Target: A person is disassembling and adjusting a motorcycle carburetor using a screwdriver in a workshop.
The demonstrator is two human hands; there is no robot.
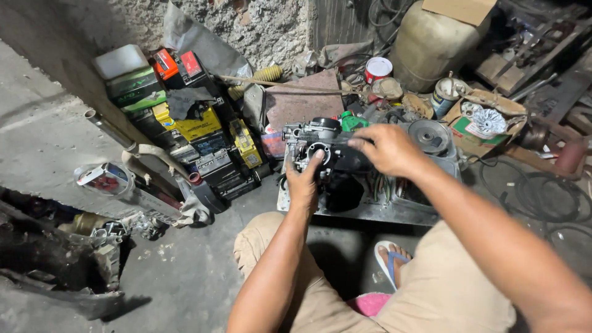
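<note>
The fingers (316,158) of the left hand (303,184) curl up from below around the near end of a dark metal carburettor (324,148), the thumb pressed against its round opening. The right hand (387,150) comes over from the right, its fingers clenched on the black part at the carburettor's right side, so both hands grasp it. The carburettor is lifted just above a shallow metal tray (370,209) on the floor, in front of the person's knees. Its long axis runs roughly left to right across the view, and the round opening faces toward the person and slightly left. Behind it stand a round grey disc (430,135) and a green-capped bottle (351,120). To the left a pile of old batteries (191,123) leans against the rough wall (259,24). A sandalled foot (392,258) rests on the concrete floor (185,271).
</note>
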